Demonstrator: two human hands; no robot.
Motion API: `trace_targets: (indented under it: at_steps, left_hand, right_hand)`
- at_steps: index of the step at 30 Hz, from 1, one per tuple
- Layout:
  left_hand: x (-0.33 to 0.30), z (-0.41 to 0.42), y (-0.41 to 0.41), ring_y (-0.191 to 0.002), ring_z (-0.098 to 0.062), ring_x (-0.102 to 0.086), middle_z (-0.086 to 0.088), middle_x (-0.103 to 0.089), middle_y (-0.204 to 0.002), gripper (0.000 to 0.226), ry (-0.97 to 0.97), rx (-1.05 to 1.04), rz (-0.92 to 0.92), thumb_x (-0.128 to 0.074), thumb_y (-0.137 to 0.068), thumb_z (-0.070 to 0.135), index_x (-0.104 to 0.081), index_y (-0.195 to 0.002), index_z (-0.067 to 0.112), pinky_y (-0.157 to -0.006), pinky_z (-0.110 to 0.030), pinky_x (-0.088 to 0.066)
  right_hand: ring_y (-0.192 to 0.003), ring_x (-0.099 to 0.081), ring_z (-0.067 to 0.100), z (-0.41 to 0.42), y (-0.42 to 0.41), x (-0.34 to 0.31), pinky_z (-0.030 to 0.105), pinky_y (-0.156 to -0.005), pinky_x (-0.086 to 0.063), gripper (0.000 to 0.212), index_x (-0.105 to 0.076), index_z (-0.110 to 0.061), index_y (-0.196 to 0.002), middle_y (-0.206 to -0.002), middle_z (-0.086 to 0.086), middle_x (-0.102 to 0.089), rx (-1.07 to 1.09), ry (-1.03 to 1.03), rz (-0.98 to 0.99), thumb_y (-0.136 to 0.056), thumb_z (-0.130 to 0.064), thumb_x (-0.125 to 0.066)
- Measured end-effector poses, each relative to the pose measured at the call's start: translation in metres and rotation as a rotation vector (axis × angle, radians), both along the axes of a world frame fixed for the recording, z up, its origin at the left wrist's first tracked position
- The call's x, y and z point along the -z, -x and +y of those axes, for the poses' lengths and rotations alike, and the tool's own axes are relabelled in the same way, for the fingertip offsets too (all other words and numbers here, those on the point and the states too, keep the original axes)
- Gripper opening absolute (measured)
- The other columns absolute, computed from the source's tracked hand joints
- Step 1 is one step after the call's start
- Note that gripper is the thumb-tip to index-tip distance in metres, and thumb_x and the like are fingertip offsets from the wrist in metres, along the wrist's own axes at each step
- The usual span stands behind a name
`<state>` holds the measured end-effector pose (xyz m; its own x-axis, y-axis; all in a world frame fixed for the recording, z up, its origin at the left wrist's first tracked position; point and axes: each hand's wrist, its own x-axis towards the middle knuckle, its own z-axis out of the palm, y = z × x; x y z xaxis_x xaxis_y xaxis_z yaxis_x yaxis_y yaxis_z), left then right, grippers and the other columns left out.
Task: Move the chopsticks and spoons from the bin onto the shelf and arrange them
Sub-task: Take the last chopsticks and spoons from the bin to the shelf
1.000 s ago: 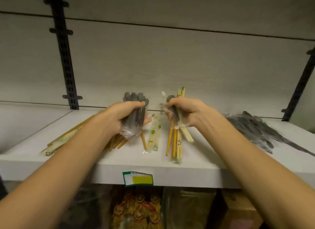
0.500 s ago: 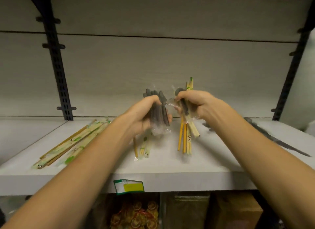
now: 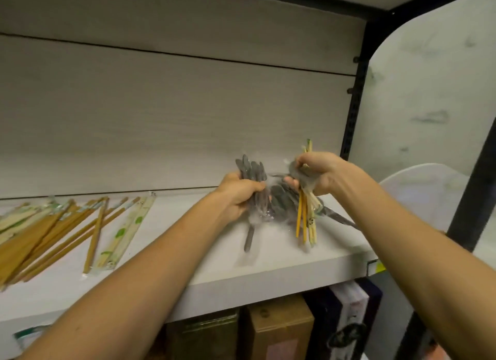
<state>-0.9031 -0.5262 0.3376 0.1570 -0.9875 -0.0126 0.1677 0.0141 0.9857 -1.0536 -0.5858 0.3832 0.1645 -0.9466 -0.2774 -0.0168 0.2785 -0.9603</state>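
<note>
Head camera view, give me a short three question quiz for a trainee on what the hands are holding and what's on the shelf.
1. True or false: the left hand holds a bundle of grey spoons in clear wrap.
2. Multiple choice: the loose chopsticks lying on the shelf are (A) at its left part, (B) under the right hand, (C) on the boxes below.
3. Fill in: besides a wrapped spoon, the right hand grips several ____ that point down toward the shelf.

Key: 1 true; 2 A; 3 chopsticks.
</note>
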Motion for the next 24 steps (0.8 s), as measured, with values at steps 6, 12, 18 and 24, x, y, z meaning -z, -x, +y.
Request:
trace_targets:
  at_steps: [6,12,18,24]
  left_hand:
    - [0.002,-0.018,0.016,-0.082,-0.027,-0.071,-0.016,-0.072,-0.097,0.015,-0.05,-0.032,-0.094,-0.067,-0.089,0.01,-0.065,-0.101,0.003,-0.076,-0.041,-0.059]
    - [-0.007,-0.02,0.009,-0.057,-0.02,-0.057,-0.006,-0.06,-0.069,0.013,-0.058,-0.109,-0.121,-0.052,-0.09,0.013,-0.062,-0.083,0.01,-0.058,-0.028,-0.048]
    - [-0.003,-0.027,0.003,-0.055,-0.015,-0.055,-0.005,-0.059,-0.068,0.017,-0.034,-0.191,-0.408,-0.061,-0.091,0.007,-0.057,-0.074,0.01,-0.041,-0.017,-0.041]
    - [0.002,-0.031,0.001,-0.073,-0.011,-0.06,-0.002,-0.065,-0.085,0.012,-0.02,-0.191,-0.466,-0.063,-0.09,0.023,-0.062,-0.094,0.012,-0.058,-0.02,-0.048]
  right_hand:
    - [-0.079,-0.065,0.022,-0.025,0.02,0.021,0.042,-0.059,-0.06,0.019,-0.049,-0.003,-0.105,-0.093,0.009,-0.053,-0.028,-0.089,-0.139,-0.096,-0.02,-0.052]
    - [-0.072,-0.07,0.03,-0.034,0.029,0.026,0.032,-0.053,-0.057,0.011,-0.049,-0.005,-0.093,-0.106,0.019,-0.064,-0.112,-0.063,-0.004,-0.087,0.004,-0.047]
    - [-0.059,-0.059,0.018,-0.036,0.028,0.027,0.024,-0.042,-0.051,0.017,-0.061,-0.004,-0.097,-0.08,0.008,-0.062,-0.103,-0.029,-0.009,-0.083,-0.003,-0.07]
    - [-0.055,-0.056,0.015,-0.034,0.02,0.028,0.023,-0.042,-0.053,0.011,-0.062,-0.005,-0.082,-0.064,0.006,-0.062,-0.061,-0.003,-0.041,-0.088,-0.012,-0.067]
